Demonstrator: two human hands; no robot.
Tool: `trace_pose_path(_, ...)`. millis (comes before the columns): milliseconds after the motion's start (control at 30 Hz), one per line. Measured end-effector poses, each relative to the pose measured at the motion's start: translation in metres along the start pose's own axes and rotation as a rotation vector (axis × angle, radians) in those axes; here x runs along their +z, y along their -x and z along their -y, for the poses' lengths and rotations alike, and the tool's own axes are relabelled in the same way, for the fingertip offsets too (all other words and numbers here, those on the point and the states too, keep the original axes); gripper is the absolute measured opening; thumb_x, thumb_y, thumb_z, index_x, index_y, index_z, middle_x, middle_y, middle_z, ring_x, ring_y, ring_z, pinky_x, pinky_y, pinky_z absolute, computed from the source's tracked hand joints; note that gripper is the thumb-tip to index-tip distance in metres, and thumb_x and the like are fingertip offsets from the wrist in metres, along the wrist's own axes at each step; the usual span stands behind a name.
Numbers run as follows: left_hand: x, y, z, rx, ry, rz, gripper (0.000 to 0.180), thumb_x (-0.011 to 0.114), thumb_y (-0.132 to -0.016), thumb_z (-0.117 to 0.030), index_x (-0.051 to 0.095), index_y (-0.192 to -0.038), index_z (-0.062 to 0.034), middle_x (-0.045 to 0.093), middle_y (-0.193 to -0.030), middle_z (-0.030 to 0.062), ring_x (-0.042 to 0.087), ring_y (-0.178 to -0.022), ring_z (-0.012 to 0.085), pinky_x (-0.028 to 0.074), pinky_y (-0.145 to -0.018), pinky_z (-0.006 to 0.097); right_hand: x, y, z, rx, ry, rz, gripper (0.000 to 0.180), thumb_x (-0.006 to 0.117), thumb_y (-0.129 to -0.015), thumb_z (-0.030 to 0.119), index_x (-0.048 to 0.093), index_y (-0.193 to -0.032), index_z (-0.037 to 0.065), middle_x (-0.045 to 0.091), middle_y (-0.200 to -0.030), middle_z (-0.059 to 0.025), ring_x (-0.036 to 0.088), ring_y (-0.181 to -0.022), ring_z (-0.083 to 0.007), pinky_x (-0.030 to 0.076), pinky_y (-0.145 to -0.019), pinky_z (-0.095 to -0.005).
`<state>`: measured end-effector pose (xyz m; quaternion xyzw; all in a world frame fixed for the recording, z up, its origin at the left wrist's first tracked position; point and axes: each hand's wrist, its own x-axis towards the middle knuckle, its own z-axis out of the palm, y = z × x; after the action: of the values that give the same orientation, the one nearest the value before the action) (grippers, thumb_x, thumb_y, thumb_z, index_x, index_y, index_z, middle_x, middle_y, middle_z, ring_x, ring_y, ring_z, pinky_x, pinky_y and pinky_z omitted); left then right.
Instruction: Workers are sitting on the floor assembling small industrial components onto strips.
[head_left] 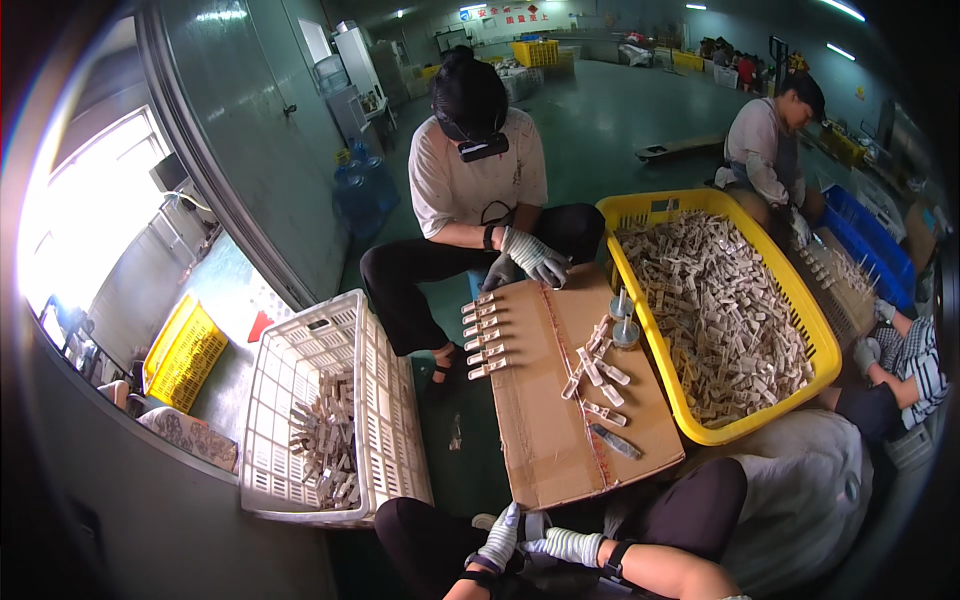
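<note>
My left hand point(500, 538) and my right hand point(568, 546) are at the bottom edge, both in white knit gloves. They meet fingertip to fingertip over my dark-trousered lap. What lies between them is too small and dark to make out. Just beyond them lies a brown cardboard sheet point(545, 440) with loose beige parts point(598, 372) scattered on it. A neat row of the same parts point(483, 335) hangs over its left edge. A yellow crate point(690, 425) full of beige parts stands to the right.
A person sits opposite, gloved hands point(535, 260) at the cardboard's far end. Two small metal cylinders point(622, 325) stand beside the yellow crate. A white crate point(300, 390) with stacked parts is at my left. Two more people work at the right, near a blue crate point(870, 240).
</note>
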<state>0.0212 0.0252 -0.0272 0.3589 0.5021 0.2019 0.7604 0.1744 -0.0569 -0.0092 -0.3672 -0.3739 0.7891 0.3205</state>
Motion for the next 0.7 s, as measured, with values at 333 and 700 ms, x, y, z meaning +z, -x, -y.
trace_pose_path(333, 0.009, 0.009, -0.014, -0.020, 0.022, -0.011, 0.050, 0.047, -0.099, -0.048, 0.059, -0.122, -0.0057, 0.065, -0.113, 0.0062, 0.062, -0.096, 0.0169, 0.051, -0.088, 0.033, -0.021, -0.024, -0.055, 0.192, -0.614, 0.075, 0.044, 0.044, -0.102, 0.029, 0.044, -0.141, 0.007, 0.050, -0.139, -0.0035, 0.043, -0.128, -0.0180, 0.032, -0.111, -0.0296)
trace_pose_path(700, 0.002, 0.011, -0.009, 0.009, 0.033, 0.005, 0.050, 0.046, -0.099, -0.049, 0.058, -0.123, -0.0066, 0.064, -0.112, 0.0054, 0.060, -0.098, 0.0161, 0.050, -0.090, 0.032, 0.005, -0.019, -0.013, -0.283, -0.028, 0.035, 0.048, 0.040, -0.103, 0.033, 0.039, -0.144, 0.008, 0.046, -0.142, -0.0046, 0.042, -0.128, -0.0191, 0.031, -0.113, -0.0322)
